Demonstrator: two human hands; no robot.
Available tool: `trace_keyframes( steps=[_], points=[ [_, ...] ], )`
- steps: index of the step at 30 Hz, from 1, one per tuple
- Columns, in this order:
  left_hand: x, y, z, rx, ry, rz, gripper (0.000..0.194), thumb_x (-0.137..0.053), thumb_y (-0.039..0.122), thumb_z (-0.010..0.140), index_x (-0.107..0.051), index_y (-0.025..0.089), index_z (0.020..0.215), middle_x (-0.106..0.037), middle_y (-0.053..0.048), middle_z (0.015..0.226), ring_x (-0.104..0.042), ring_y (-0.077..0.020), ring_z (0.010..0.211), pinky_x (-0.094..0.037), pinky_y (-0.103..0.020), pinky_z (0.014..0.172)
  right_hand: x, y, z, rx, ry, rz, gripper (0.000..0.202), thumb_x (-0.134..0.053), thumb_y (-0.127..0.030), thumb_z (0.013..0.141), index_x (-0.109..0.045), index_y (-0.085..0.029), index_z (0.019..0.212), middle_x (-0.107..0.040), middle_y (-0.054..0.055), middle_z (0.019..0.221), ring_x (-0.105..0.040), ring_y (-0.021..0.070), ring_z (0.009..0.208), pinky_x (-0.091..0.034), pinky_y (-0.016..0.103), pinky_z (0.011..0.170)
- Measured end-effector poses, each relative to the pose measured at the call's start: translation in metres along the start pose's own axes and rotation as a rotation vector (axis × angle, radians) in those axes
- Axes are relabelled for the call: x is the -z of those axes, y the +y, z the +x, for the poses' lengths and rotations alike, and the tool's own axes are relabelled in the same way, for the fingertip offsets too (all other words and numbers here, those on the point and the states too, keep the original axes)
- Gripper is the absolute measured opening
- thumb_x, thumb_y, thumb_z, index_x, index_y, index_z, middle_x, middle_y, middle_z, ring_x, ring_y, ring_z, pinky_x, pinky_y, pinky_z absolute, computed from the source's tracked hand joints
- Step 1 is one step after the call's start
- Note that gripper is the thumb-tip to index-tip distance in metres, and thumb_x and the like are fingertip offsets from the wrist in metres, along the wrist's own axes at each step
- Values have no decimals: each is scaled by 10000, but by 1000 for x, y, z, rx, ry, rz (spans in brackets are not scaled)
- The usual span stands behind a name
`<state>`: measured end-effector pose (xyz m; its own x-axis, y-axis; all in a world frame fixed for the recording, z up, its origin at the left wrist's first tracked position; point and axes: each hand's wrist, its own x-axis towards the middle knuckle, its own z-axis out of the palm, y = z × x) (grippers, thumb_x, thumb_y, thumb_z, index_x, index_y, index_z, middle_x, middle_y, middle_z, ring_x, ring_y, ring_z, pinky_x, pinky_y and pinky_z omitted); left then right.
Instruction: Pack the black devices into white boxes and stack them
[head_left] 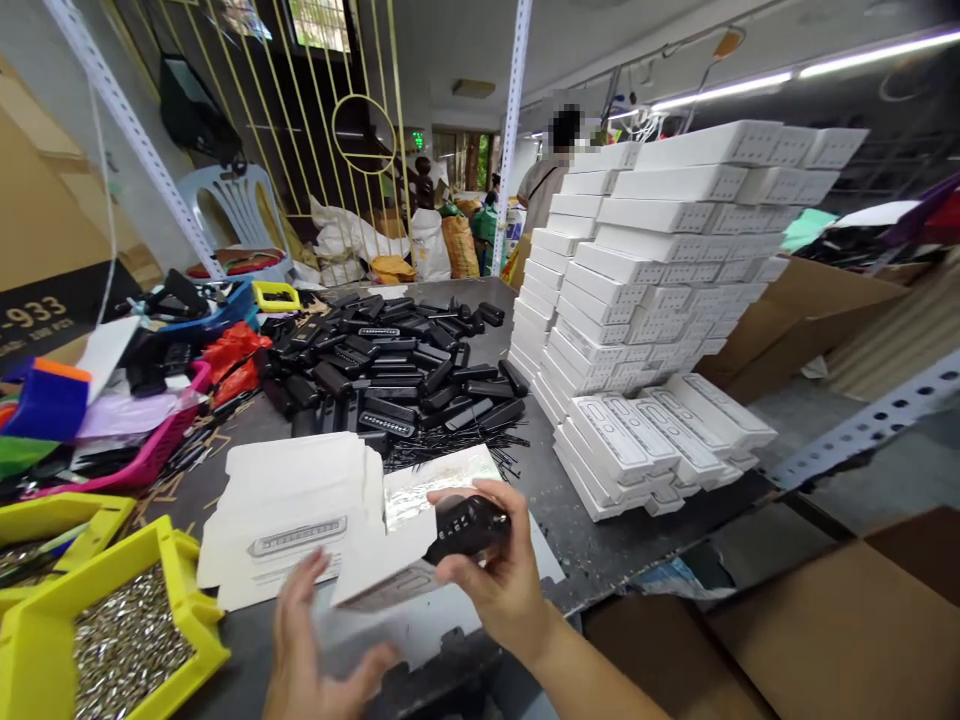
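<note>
While my right hand [517,590] grips the black device [474,526] above the desk [568,522], seemingly fitting it with the white carton [394,572], I judge the next move calls for alignment. Its long axis runs crosswise, leading end leftward; my left hand [311,650] is spread wide, empty, near the carton.

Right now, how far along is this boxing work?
Looks done: stacked, closed white cardboard boxes. In hand: a black plastic device, held by the right hand at a partly folded white carton; the left hand is open. Apparently left: heaped loose black devices and unfolded white cartons.
</note>
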<state>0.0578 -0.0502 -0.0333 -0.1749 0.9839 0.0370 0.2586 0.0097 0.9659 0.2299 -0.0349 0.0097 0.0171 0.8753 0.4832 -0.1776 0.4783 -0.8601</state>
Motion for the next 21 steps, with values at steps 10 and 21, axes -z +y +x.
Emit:
trace_keyframes(
  steps=[10,21],
  points=[
    [-13,18,-2,-162,-40,378,683,-710,492,626,-405,252,1187,-647,-74,981,-656,-277,791,-496,-322,663,122,55,43,-525,-6,-1152,197,-500,-276,891,-652,-150,901,-679,111,888,-625,209,835,-455,317,760],
    [-22,18,6,-57,-260,334,606,-636,479,709,-360,282,1212,-681,-47,945,-649,-241,711,-473,-302,622,149,77,54,-676,-116,-1247,184,-591,-273,848,-618,-91,844,-645,122,932,-602,228,932,-438,410,861]
  ],
)
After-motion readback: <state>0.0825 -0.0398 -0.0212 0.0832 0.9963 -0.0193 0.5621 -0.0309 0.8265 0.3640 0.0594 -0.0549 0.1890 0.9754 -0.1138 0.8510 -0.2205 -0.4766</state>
